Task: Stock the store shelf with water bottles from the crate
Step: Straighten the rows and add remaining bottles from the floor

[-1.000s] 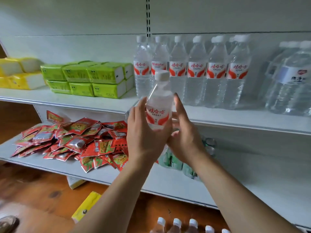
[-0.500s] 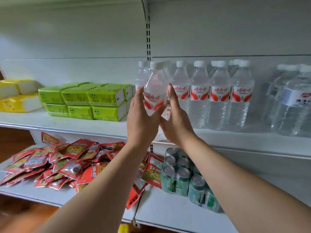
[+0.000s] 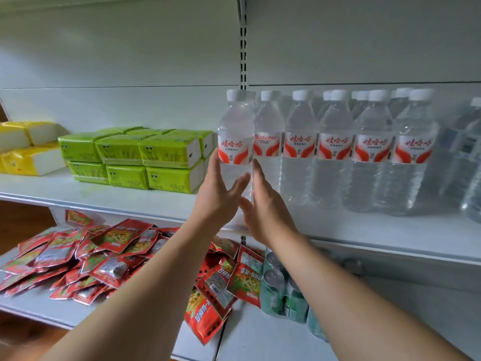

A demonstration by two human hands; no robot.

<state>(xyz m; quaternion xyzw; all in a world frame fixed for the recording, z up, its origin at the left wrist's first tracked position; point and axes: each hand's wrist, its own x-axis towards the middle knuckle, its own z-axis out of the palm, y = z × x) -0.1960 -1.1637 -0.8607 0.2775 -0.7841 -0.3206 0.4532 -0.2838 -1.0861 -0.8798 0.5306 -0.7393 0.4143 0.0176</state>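
Observation:
A clear water bottle (image 3: 235, 142) with a white cap and a red-and-white label stands upright at the left end of a row of like bottles (image 3: 335, 149) on the white middle shelf (image 3: 364, 230). My left hand (image 3: 217, 196) holds its lower part, fingers along the left side and thumb across the front. My right hand (image 3: 264, 204) touches the bottle's right side with straight fingers, between it and the neighbouring bottle. The bottle's base is hidden behind my hands. No crate is in view.
Green tissue packs (image 3: 135, 157) sit just left of the bottle, yellow packs (image 3: 28, 147) farther left. Larger bottles (image 3: 466, 157) stand at the far right. On the lower shelf lie red snack sachets (image 3: 104, 256) and green cans (image 3: 281, 295).
Both hands have carried the bottle up from below the shelf edge and back to the left end of the row. The view has tilted upward, so the crate's bottles have left the frame.

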